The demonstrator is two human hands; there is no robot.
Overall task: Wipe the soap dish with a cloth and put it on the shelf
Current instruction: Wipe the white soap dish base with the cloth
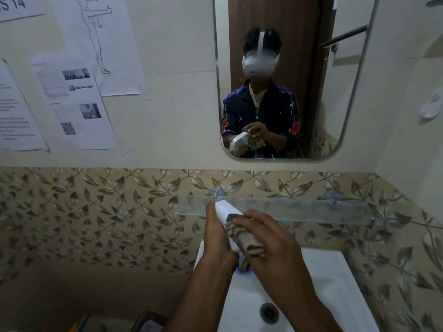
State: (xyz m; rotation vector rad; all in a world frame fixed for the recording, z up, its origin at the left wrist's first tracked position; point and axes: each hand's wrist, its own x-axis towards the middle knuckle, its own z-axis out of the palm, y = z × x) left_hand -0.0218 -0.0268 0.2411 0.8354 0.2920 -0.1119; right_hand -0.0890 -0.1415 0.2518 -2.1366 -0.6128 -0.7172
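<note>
The left hand [217, 236] grips the soap dish [226, 216] edgewise above the sink's [335, 283] back edge; right hand [266, 238] presses the cloth [242, 238] on it. Light, rigid, probably slick.

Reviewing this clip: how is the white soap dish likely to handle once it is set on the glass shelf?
The soap dish looks rigid and probably light: the left hand alone holds it up while the right hand rubs the cloth on it. Its smooth surface may slide on the glass shelf.
</note>
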